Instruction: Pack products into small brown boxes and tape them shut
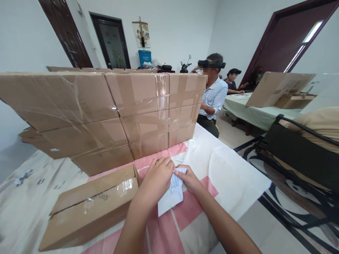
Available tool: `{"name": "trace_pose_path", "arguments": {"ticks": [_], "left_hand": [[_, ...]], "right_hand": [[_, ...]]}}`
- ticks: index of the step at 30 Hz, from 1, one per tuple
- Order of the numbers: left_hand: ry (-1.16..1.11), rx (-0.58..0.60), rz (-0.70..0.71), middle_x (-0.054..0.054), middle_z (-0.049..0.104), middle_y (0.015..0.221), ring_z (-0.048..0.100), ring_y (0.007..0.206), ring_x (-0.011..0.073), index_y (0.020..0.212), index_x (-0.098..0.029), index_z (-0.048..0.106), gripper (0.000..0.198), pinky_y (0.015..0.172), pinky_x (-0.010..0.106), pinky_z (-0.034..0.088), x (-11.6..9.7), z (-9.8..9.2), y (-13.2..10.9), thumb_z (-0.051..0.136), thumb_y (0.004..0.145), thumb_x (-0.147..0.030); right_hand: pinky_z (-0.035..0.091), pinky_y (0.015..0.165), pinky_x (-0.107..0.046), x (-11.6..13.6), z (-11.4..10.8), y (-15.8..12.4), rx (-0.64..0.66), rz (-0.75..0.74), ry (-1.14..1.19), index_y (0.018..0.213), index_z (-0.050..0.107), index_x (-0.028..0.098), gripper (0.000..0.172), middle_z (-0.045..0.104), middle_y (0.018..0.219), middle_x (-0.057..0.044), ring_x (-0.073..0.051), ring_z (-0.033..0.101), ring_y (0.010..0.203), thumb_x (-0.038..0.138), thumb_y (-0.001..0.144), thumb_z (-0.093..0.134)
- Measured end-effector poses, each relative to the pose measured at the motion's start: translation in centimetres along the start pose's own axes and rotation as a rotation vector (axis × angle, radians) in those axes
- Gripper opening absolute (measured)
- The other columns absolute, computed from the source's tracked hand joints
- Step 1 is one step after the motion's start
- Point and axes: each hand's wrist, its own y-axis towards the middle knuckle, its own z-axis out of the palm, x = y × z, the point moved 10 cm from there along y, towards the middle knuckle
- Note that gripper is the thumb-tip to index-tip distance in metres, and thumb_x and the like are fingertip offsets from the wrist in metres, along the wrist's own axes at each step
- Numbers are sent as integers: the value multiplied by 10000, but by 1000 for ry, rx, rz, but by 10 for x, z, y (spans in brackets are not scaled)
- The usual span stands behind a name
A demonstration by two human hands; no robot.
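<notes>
A white sheet (pixel 169 201) with rows of small blue-outlined shapes hangs tilted between my hands, over the pink and white cloth. My right hand (pixel 187 176) pinches its upper right edge, thumb on the printed face. My left hand (pixel 162 170) is closed at the sheet's upper left, its fingertips meeting my right fingers near the top edge. Whatever is between the left fingertips is too small to make out. Just left of my left forearm lies a long taped cardboard box (pixel 92 208).
Stacked, taped cardboard boxes (pixel 144 113) form a wall beyond my hands. Small clear scraps (pixel 23 177) lie on the cloth at the left. A person (pixel 215 95) in a light shirt sits behind the boxes. A dark folding chair (pixel 299 155) stands at the right.
</notes>
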Motion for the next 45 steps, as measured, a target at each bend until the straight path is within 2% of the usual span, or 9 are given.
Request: {"name": "trace_pose_path", "arguments": {"ticks": [6, 14, 17, 24, 30, 36, 40, 42, 45], "left_hand": [[29, -4, -21, 55, 649, 983, 579, 986, 226, 909, -172, 592, 168, 941, 396, 398, 4, -5, -7, 450, 979, -117], [67, -124, 56, 21, 647, 995, 567, 992, 202, 924, -200, 539, 137, 972, 389, 351, -15, -26, -12, 437, 1005, -158], [52, -160, 74, 16, 649, 993, 575, 980, 194, 936, -208, 537, 131, 959, 381, 356, -19, -34, -14, 435, 1009, -171], [-70, -432, -43, 18, 662, 1018, 607, 984, 180, 928, -227, 548, 98, 890, 338, 406, 6, -85, -41, 481, 998, -213], [-152, -403, -201, -28, 716, 989, 623, 957, 182, 971, -270, 613, 70, 862, 318, 428, 23, -68, -39, 544, 975, -275], [-245, -407, -304, 4, 716, 999, 640, 955, 211, 1001, -267, 609, 134, 857, 352, 448, 40, -66, -43, 546, 967, -380], [-347, -416, -386, 25, 727, 1033, 661, 973, 223, 1237, -274, 532, 309, 857, 366, 471, 51, -66, -50, 539, 962, -415], [-371, -368, -380, 30, 735, 1042, 668, 962, 222, 1372, -278, 449, 424, 847, 364, 479, 50, -60, -47, 514, 970, -396], [-300, -252, -302, 40, 741, 1059, 666, 995, 238, 1386, -283, 474, 399, 889, 386, 469, 37, -45, -33, 449, 990, -323]], "right_hand": [[345, 569, -240, 12, 10, 1, 62, -67, -103, 681, 604, 168, 394, 525, 613, 32, -111, 457, 572, 508, 818, 749], [378, 624, -255, 69, 11, -16, 25, -378, -370, 680, 592, 177, 332, 537, 656, 19, -127, 506, 634, 395, 922, 655], [368, 601, -252, 71, 8, -18, 22, -369, -338, 668, 572, 179, 342, 516, 641, 24, -122, 490, 615, 394, 923, 649], [351, 561, -240, 54, -25, -11, -148, -245, -206, 693, 558, 182, 357, 494, 658, 29, -114, 460, 602, 456, 899, 657], [390, 545, -237, 43, -33, -7, -222, -163, -139, 712, 590, 183, 354, 553, 647, 20, -125, 516, 593, 487, 861, 695], [483, 588, -255, 31, -26, -5, -176, -44, -100, 995, 636, 217, 315, 632, 817, 4, -148, 602, 671, 440, 808, 754], [511, 591, -290, 18, -16, -6, -91, 33, -169, 1168, 588, 235, 396, 630, 814, 3, -170, 619, 670, 428, 844, 709], [531, 659, -320, 22, -13, -6, -80, -35, -270, 1297, 540, 257, 488, 657, 968, -35, -188, 641, 772, 388, 855, 700], [520, 868, -381, 48, -7, -13, -113, -315, -492, 1382, 529, 296, 595, 548, 1331, -104, -244, 595, 1112, 345, 827, 738]]}}
